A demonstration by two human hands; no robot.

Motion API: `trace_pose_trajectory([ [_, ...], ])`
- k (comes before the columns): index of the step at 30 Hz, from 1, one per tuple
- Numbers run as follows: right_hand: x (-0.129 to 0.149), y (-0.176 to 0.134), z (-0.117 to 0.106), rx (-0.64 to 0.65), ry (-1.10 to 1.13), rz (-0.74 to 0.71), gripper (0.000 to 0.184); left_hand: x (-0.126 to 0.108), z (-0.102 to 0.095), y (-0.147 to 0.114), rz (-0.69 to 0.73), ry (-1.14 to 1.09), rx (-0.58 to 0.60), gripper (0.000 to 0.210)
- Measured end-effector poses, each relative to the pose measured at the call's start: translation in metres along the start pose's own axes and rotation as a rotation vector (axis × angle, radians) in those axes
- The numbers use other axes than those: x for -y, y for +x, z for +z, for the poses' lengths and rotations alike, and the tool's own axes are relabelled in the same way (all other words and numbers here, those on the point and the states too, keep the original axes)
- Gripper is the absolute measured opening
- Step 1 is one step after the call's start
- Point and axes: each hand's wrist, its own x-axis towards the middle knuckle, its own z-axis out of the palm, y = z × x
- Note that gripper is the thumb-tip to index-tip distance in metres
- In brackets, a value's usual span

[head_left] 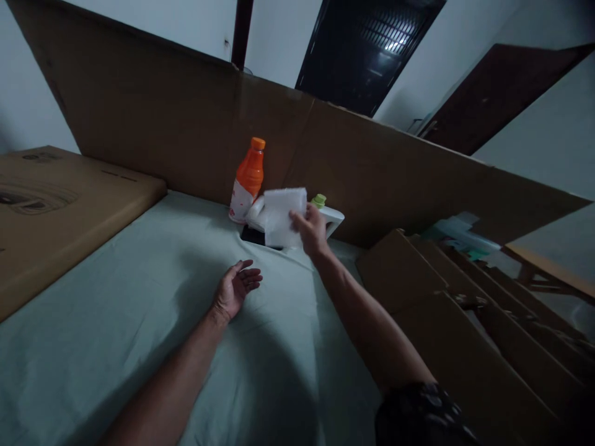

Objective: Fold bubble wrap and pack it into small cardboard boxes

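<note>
My right hand pinches the edge of a flat, white, translucent sheet or pouch; its exact kind I cannot make out. Behind it stands a white jug with a green cap, partly hidden by the hand and the sheet. Left of these is an orange bottle with an orange cap and a pale label. Between bottle and sheet shows a white bundled item, above a flat black object. Lower down, my left hand hovers over the pale green cloth, fingers apart, holding nothing.
A cardboard panel stands upright along the back, behind the bottle and jug. At the left lies a large flat cardboard box. Several cardboard boxes crowd the right side, with clear plastic wrapping above them.
</note>
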Motion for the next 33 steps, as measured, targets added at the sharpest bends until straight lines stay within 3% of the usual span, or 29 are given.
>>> trace_pose_trajectory([
  [3,-0.002,0.054,-0.001,-0.097,-0.228,0.063,0.045,0.002,0.0,0.001,-0.017,-0.003,0.009,0.041],
  [7,-0.015,0.055,0.005,-0.12,-0.356,0.048,0.049,0.006,0.001,0.001,-0.02,-0.015,0.016,0.042],
  [10,-0.018,0.038,0.016,-0.031,-0.496,-0.09,0.048,0.008,0.002,0.001,-0.032,-0.012,0.028,0.044],
  [13,-0.014,0.041,0.031,0.096,-0.748,-0.231,0.052,0.008,0.002,0.001,-0.042,-0.002,0.041,0.045],
  [16,-0.016,0.063,0.045,0.202,-0.889,-0.168,0.053,0.007,0.002,0.002,-0.045,0.009,0.049,0.044],
  [19,-0.025,0.08,0.056,0.323,-0.896,-0.104,0.048,0.007,0.001,0.003,-0.048,0.022,0.054,0.042],
  [23,-0.03,0.079,0.06,0.323,-0.856,-0.094,0.042,0.007,-0.001,0.004,-0.055,0.039,0.049,0.04],
  [26,-0.019,0.056,0.049,0.197,-0.818,-0.106,0.045,0.006,0.0,0.003,-0.055,0.049,0.035,0.039],
  [28,-0.012,0.024,0.036,0.104,-0.747,-0.135,0.042,0.004,0.002,0.001,-0.056,0.056,0.027,0.039],
  [31,-0.013,-0.052,0.014,0.058,-0.546,-0.213,0.03,0.002,0.004,-0.002,-0.063,0.071,0.023,0.036],
  [33,-0.022,-0.117,-0.001,0.135,-0.457,-0.208,0.024,0.0,0.004,-0.004,-0.07,0.086,0.026,0.033],
])
